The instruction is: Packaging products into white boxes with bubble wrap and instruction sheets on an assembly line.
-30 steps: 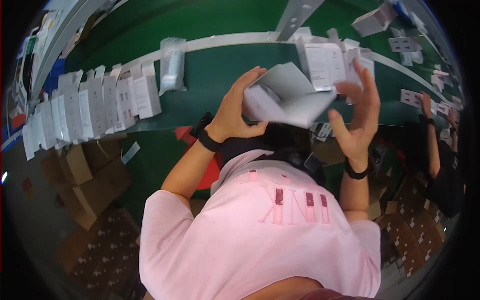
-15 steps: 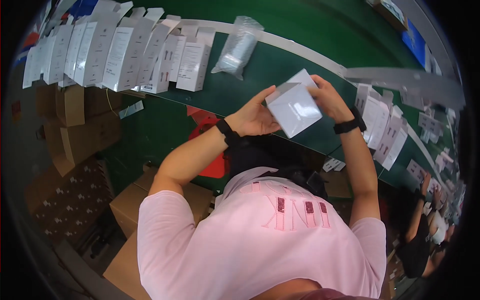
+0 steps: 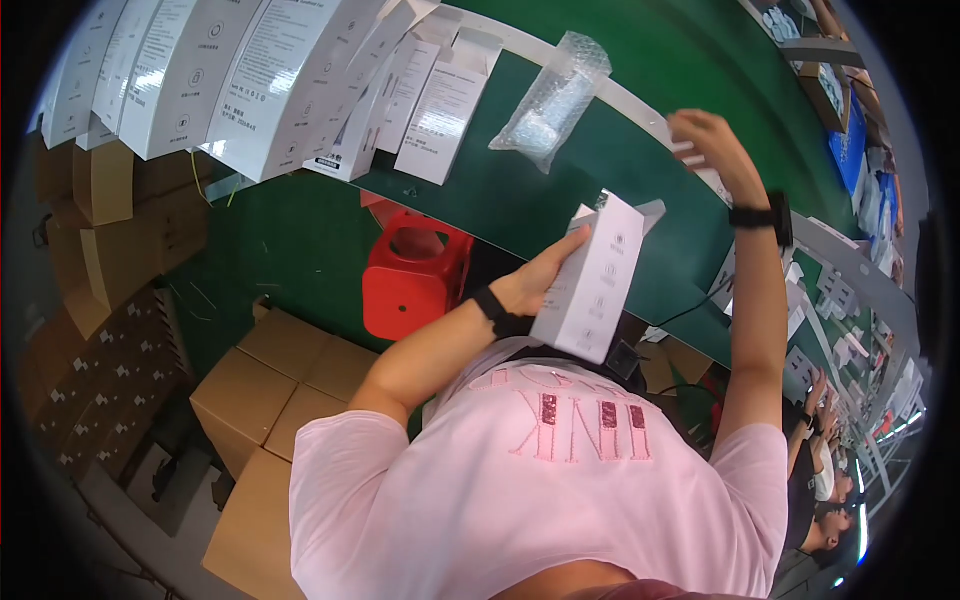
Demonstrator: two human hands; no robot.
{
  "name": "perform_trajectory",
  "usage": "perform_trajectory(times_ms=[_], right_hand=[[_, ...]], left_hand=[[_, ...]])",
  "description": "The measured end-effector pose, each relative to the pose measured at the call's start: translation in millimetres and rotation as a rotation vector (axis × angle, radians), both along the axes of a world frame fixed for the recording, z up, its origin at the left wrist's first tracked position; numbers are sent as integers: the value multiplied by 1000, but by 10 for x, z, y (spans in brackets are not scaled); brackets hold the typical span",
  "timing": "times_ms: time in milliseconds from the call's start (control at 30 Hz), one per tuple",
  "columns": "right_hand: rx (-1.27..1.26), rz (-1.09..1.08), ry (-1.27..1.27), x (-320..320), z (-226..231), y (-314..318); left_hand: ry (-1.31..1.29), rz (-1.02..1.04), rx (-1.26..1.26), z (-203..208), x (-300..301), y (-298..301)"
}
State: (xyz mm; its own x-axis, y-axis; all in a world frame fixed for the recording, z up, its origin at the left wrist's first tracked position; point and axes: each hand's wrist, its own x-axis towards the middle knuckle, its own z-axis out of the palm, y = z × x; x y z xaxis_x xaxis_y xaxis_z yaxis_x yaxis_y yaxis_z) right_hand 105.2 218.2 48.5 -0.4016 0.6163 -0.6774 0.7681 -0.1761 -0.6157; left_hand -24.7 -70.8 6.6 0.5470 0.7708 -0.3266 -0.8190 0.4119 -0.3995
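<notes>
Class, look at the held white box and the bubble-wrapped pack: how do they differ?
The box is in the left grip; the pack lies on the table. The box has flat, printed white sides, while the pack has crinkled, clear wrap. The box has a flap sticking out; the pack shows none. Both are longer than wide.

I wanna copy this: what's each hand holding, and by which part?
The left hand holds a white box by its left side. The right hand looks empty.
</notes>
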Motion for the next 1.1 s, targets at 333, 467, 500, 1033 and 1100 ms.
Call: perform_trajectory(times_ms=[333,467,500,1033,1100], right_hand=[[302,-67,51,-1306,-606,-516],[523,-56,390,-1061,467,-985],[559,-87,470,-995,762,-1099],[1735,141,396,-23,2752,-1448],[1701,171,335,99,2779,-1434]], left_hand=[[849,132,220,172,-1147,-603],[1493,284,542,514,-1000,-332],[1721,356,722,561,-956,-238],[54,-34,620,1001,-311,643],[-120,-72,541,1003,-209,704]])
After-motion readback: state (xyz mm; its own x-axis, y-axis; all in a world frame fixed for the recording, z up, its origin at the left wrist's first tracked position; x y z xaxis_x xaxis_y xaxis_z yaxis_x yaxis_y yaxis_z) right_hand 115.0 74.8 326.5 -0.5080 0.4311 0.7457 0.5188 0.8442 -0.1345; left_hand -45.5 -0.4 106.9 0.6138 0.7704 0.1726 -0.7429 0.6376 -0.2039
